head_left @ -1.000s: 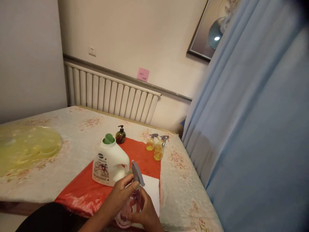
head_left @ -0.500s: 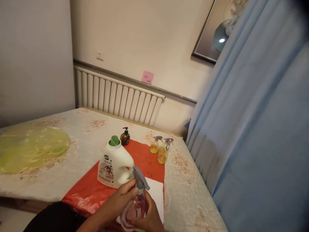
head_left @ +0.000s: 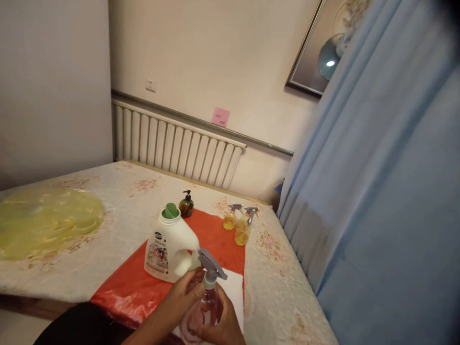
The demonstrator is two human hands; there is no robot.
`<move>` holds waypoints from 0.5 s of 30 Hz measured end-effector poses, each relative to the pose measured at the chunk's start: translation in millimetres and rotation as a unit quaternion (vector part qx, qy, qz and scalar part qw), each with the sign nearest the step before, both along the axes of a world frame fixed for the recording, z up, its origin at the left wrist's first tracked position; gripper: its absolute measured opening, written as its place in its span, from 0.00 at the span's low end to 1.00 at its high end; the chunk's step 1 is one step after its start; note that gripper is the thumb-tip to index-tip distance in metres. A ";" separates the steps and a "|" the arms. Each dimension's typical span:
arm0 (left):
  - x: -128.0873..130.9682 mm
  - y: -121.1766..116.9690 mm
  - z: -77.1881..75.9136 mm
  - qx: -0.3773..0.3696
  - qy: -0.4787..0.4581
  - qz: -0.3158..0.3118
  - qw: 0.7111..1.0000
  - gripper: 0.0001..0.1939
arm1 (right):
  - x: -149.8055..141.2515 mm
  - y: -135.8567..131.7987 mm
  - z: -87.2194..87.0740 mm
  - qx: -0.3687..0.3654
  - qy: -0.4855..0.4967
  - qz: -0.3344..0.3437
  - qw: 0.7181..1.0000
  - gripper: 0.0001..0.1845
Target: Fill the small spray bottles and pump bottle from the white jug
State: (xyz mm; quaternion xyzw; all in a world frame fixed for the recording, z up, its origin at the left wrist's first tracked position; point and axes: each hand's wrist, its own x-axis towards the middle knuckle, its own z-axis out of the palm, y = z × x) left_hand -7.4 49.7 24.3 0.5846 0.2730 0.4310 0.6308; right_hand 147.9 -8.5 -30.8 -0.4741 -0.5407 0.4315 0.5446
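A clear pink spray bottle (head_left: 209, 301) with a grey trigger head (head_left: 212, 266) is upright between my hands at the bottom of the view. My left hand (head_left: 185, 292) is closed on its upper left side, just below the pale collar; some of its fingers are hidden behind the bottle. Around the lower right of the body wraps my right hand (head_left: 227, 318), thumb across the front. Just left of the trigger head stands a white detergent jug (head_left: 181, 242) with a green spout in its mouth. A white sheet (head_left: 234, 292) lies partly hidden behind my right hand.
Red plastic sheeting (head_left: 212, 239) covers part of the flower-patterned bed (head_left: 122, 211). Farther back are a dark pump bottle (head_left: 186, 206) and several yellow spray bottles (head_left: 242, 235). A yellow translucent bag-like object (head_left: 46, 220) lies left; a blue curtain (head_left: 366, 158) hangs right.
The trigger head has turned and shifted slightly right. My left hand has slid a little down from the collar. The right hand keeps its hold.
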 end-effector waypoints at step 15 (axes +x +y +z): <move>-14.8 2.3 -4.4 -0.100 -0.106 -0.012 0.989 0.18 | -1.6 -2.3 12.2 -0.006 0.003 0.025 1.000 0.43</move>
